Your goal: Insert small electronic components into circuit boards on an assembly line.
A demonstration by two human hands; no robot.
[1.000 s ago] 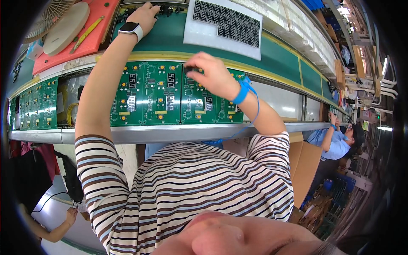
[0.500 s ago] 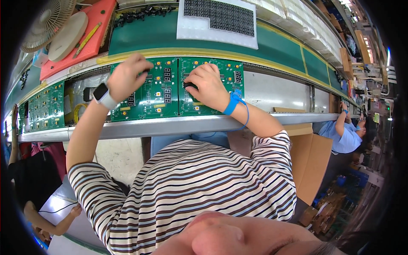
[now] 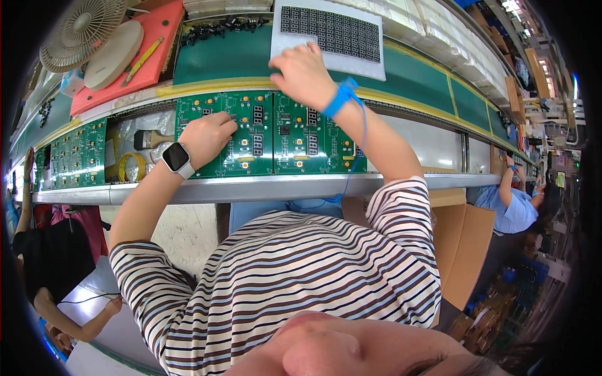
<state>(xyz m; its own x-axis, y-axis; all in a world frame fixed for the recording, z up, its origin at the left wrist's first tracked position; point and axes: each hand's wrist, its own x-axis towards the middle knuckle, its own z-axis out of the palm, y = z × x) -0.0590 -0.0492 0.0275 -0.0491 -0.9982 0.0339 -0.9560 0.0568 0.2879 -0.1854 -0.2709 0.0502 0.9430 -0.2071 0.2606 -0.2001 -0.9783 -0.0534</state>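
Note:
Two green circuit boards (image 3: 290, 149) (image 3: 217, 164) lie side by side on the rail in front of me, dotted with yellow-topped buttons and digit displays (image 3: 258, 115). My left hand (image 3: 209, 136) rests over the left board, fingers curled down and pressed together; whatever they hold is hidden. A small black component (image 3: 285, 130) sits on the right board. Raised beyond that board's far edge is my right hand (image 3: 304, 72), fingers apart and nothing visible in them. It overlaps the near edge of a white foam sheet (image 3: 376, 71) bearing rows of black display modules (image 3: 332, 34).
Black parts (image 3: 222, 28) are heaped on the green mat at the back. A fan (image 3: 81, 25) and a yellow knife (image 3: 143, 61) on a red foam pad (image 3: 164, 44) are far left. A brush (image 3: 153, 138) and tape roll (image 3: 132, 167) lie left of the boards. Co-workers flank me.
My right hand has left the right board and moved away toward the foam sheet, leaving the black component on the board. My left hand has come lower over the left board.

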